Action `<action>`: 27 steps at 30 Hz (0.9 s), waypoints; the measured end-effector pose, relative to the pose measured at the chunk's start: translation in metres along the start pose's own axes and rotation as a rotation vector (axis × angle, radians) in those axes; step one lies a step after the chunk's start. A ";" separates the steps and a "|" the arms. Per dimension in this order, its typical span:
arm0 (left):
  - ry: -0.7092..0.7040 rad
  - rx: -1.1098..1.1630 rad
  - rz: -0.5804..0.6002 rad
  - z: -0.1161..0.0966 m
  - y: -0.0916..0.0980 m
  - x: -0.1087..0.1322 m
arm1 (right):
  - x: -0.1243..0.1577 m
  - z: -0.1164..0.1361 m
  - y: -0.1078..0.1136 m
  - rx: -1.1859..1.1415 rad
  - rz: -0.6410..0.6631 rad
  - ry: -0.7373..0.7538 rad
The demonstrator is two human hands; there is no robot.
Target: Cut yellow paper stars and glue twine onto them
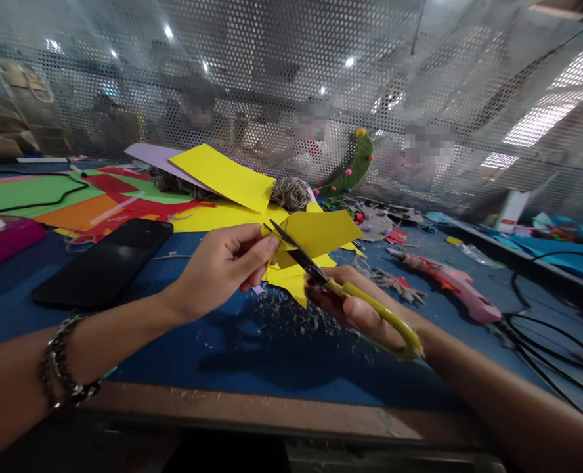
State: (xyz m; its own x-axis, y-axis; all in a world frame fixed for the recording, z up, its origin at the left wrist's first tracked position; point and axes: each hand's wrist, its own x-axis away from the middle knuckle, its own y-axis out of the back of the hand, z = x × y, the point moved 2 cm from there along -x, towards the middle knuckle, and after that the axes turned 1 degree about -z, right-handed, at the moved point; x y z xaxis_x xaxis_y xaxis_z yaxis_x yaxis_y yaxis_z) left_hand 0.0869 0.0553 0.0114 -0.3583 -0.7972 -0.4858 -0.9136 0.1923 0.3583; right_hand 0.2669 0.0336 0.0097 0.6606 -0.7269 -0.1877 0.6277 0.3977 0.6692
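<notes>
My left hand (237, 259) pinches the left end of a yellow paper piece (323, 231) above the table. In my right hand (358, 305) are yellow-handled scissors (385, 315), with fingers through the loops. Their blades (304, 259) are parted and reach up to the paper's left part, close to my left fingertips. Whether the blades are biting into the paper is hard to tell. Yellow paper scraps (291, 282) lie on the blue table beneath and behind my hands. Part of my right fingers is hidden behind the scissors.
A black phone (104, 263) lies left of my left hand. To the right rests a pink glue gun (453, 286) with a looped black cable (557, 341). Behind are a large yellow sheet (225, 177), grey yarn (291, 193), coloured sheets (40, 192) and a green felt crescent (353, 169) before a perforated screen.
</notes>
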 end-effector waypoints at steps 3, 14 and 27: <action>0.007 0.008 -0.006 0.001 0.000 0.000 | -0.001 -0.001 0.000 -0.012 -0.010 0.019; 0.032 0.122 0.099 0.003 -0.005 0.000 | 0.000 0.003 0.003 0.064 0.087 0.095; 0.106 0.324 0.207 0.002 -0.011 0.000 | 0.005 0.008 -0.001 -0.114 0.041 0.005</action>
State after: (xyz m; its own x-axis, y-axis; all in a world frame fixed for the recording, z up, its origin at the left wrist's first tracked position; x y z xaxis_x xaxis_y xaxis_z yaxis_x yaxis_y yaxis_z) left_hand 0.0965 0.0549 0.0059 -0.5351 -0.7738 -0.3389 -0.8434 0.5124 0.1617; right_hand 0.2667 0.0251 0.0135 0.6888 -0.7058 -0.1657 0.6424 0.4882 0.5907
